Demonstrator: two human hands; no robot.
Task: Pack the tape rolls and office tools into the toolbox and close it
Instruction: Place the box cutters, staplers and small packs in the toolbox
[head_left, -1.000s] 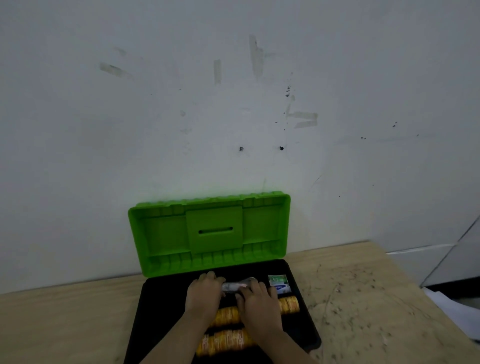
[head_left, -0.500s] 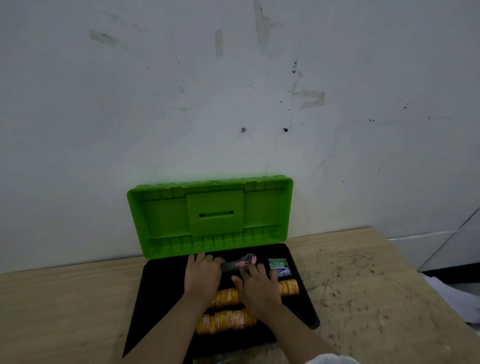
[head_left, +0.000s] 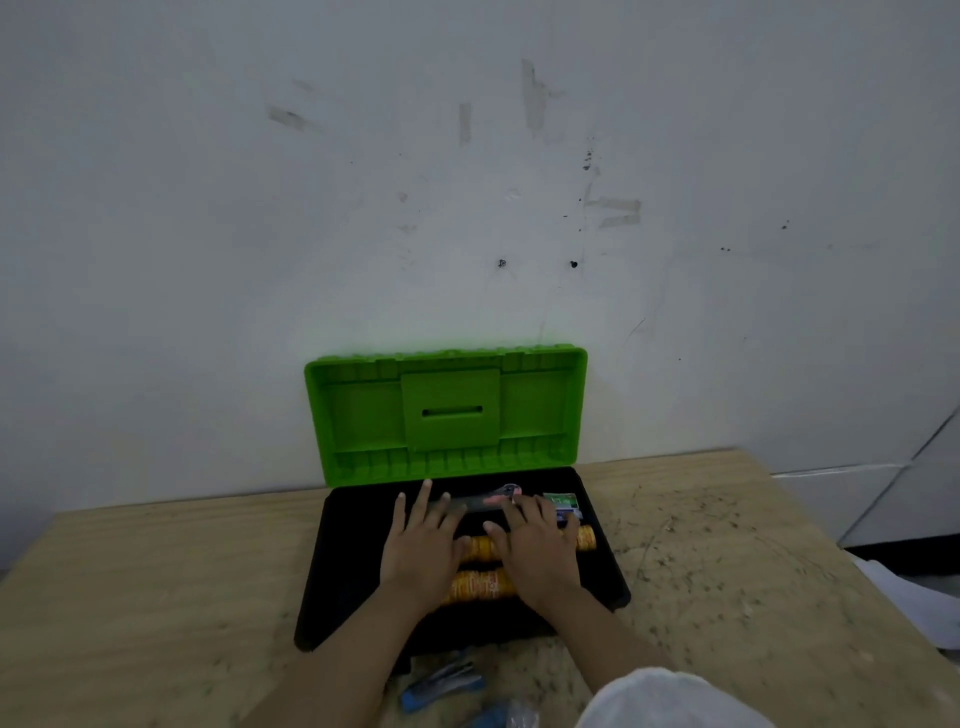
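Both your hands lie released, fingers straight and spread, inside the open toolbox (head_left: 332, 571): left hand (head_left: 423, 551) and right hand (head_left: 535, 556) over the orange tape rolls (head_left: 480, 582), fingertips at either end of a long grey tool (head_left: 478, 503) lying left-to-right along the far wall. A small green-and-white box (head_left: 561, 501) sits in the far right corner. One blue tool (head_left: 441, 686) is unpacked, on the table (head_left: 156, 597) just near of the box, between your forearms, long axis roughly left-right; the left arm looks closer. Judgement: draw back toward yourself to fetch it. The green lid (head_left: 363, 415) stands upright by the white wall (head_left: 208, 260). The tabletop is wood, speckled on the right.
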